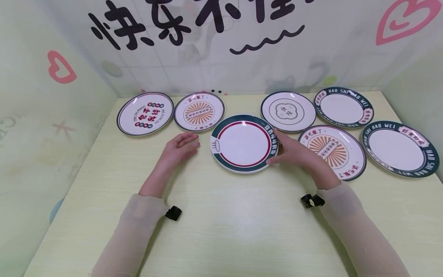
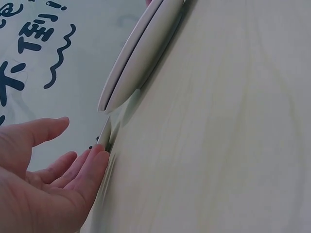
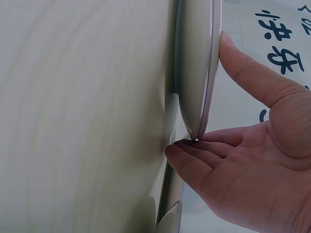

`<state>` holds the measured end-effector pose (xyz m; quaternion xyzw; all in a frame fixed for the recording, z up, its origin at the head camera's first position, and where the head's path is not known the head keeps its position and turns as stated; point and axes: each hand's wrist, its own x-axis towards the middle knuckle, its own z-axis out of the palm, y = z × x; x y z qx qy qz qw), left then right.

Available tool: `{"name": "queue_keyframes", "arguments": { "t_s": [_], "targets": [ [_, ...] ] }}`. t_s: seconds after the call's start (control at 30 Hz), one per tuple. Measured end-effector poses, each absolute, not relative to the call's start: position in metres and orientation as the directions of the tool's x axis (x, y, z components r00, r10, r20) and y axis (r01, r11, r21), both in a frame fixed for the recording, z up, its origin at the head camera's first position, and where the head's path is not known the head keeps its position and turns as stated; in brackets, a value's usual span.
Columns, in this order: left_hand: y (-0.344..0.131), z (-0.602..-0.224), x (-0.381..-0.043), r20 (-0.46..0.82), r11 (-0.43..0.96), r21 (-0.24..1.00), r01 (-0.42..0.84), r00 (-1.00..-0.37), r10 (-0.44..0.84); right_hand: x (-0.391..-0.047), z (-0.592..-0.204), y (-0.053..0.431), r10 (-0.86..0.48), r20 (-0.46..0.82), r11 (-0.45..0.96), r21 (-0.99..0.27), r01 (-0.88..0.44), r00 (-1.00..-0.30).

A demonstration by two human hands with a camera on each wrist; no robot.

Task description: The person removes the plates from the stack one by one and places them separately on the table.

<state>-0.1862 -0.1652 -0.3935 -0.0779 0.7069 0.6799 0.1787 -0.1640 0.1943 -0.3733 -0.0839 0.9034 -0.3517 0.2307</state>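
Note:
A round plate (image 1: 244,144) with a green rim and a red inner ring lies mid-table. Two rim lines show along its edge (image 3: 206,73) in the right wrist view, as if two plates are stacked. My right hand (image 1: 294,151) holds the plate's right edge, the thumb on the upper rim and the fingertips (image 3: 177,151) at its edge and underside. To the left, my left hand (image 1: 180,149) is apart from it, fingers loosely bent and holding nothing. Just beyond that hand is a white plate with an orange sunburst (image 1: 200,112).
A red-lettered plate (image 1: 145,114) lies at the back left. Right of centre are a plate with a small central emblem (image 1: 288,111), another sunburst plate (image 1: 340,154) partly behind my right forearm, and two dark-rimmed plates (image 1: 344,107). A printed wall (image 1: 207,73) stands behind the table.

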Motion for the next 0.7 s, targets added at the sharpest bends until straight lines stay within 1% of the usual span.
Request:
{"name": "queue_keyframes", "arguments": {
  "t_s": [0.17, 0.53, 0.7],
  "targets": [
    [-0.161, -0.395, -0.186, -0.352, 0.109, 0.935, -0.338, -0.923, 0.158, -0.164, -0.373, 0.195, -0.31, -0.363, 0.74, -0.673, 0.017, -0.879],
    [-0.139, -0.399, -0.186, -0.289, 0.243, 0.942, -0.23, -0.925, 0.245, -0.164, -0.374, 0.195, -0.311, -0.351, 0.745, -0.667, 0.003, -0.883],
    [-0.127, -0.4, -0.189, -0.306, 0.28, 0.929, -0.241, -0.926, 0.22, -0.164, -0.373, 0.194, -0.315, -0.349, 0.743, -0.67, 0.0, -0.883]
  ]
}}
